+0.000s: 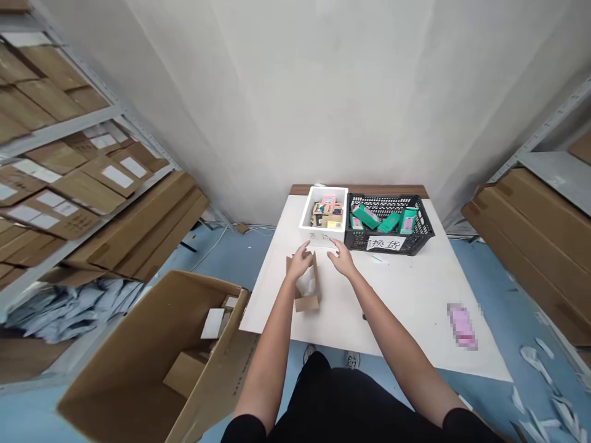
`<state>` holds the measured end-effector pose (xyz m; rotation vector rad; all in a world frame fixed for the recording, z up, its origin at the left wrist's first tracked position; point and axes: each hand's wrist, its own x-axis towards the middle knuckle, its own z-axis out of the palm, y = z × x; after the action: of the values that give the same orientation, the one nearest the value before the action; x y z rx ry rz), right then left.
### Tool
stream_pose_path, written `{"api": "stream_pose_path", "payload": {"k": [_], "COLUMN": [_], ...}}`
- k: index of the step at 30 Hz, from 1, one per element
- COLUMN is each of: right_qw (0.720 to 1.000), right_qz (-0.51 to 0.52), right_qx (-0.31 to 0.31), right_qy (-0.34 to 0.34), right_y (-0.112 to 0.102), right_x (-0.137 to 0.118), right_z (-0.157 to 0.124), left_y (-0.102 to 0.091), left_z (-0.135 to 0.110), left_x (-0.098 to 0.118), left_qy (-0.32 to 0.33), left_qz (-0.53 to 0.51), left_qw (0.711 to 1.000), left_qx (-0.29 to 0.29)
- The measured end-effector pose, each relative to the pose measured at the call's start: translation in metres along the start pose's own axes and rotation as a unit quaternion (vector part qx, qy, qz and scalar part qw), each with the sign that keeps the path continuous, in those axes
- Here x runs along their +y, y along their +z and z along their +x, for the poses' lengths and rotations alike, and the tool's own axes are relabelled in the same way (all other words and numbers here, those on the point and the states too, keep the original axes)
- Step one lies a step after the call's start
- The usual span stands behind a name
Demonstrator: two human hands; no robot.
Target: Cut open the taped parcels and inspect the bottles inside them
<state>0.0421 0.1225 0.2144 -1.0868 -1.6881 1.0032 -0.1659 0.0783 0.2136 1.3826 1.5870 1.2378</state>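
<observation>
A small open cardboard box [307, 303] stands on the white table, with pale, whitish material inside it. My left hand [299, 263] is over the far left part of this box, fingers stretched forward and apart; whether it touches a flap I cannot tell. My right hand [342, 259] hovers to the right of the box with thumb and fingers spread and holds nothing. Just beyond both hands is a white foam box [323, 236] filled with small colourful packages. Beside it on the right sits a black plastic crate [418, 243] containing several green boxes [366, 215].
The white table [406, 307] stands near a pale wall. A pink, pixelated item [462, 326] lies at its right side. On the left is a large open carton [138, 344] with boxes inside. Shelves [101, 117] with cartons flank both sides; paper scraps [535, 363] litter the floor.
</observation>
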Motion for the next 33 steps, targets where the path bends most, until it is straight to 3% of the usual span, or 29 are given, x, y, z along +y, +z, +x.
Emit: {"api": "stream_pose_path", "payload": {"k": [2, 4, 7, 10, 12, 16, 21, 27, 30, 33], "right_qw": [0.998, 0.990, 0.957, 0.921, 0.901, 0.889, 0.907, 0.945, 0.944, 0.939], "right_qz": [-0.036, -0.084, -0.183, -0.296, -0.342, -0.391, -0.385, -0.299, -0.276, -0.256], "right_qx": [-0.043, -0.117, -0.222, -0.237, -0.232, -0.155, -0.047, 0.099, 0.168, 0.222], "right_qy": [-0.006, -0.006, 0.026, 0.087, 0.131, 0.184, 0.163, 0.089, 0.071, 0.061], "right_y": [0.035, 0.069, 0.108, 0.127, 0.134, 0.141, 0.124, 0.065, 0.021, -0.039], "right_x": [0.003, 0.008, 0.020, 0.039, 0.051, 0.065, 0.049, -0.002, -0.030, -0.055], "right_z": [-0.016, -0.038, -0.078, -0.119, -0.141, -0.171, -0.179, -0.176, -0.180, -0.199], "left_y": [-0.020, -0.031, -0.041, -0.048, -0.049, -0.044, -0.041, -0.031, -0.006, 0.039], "left_z": [-0.022, -0.047, -0.088, -0.124, -0.139, -0.146, -0.137, -0.120, -0.108, -0.106], "left_x": [-0.029, -0.055, -0.086, -0.114, -0.130, -0.144, -0.114, -0.034, 0.010, 0.055], "left_qy": [-0.041, -0.090, -0.149, -0.157, -0.123, -0.026, 0.038, 0.125, 0.171, 0.223], "left_qz": [0.053, 0.145, 0.219, 0.276, 0.321, 0.325, 0.286, 0.217, 0.167, 0.122], "left_qw": [0.997, 0.981, 0.947, 0.923, 0.910, 0.918, 0.941, 0.960, 0.963, 0.953], "left_qx": [-0.028, -0.098, -0.183, -0.218, -0.233, -0.226, -0.175, -0.124, -0.125, -0.163]}}
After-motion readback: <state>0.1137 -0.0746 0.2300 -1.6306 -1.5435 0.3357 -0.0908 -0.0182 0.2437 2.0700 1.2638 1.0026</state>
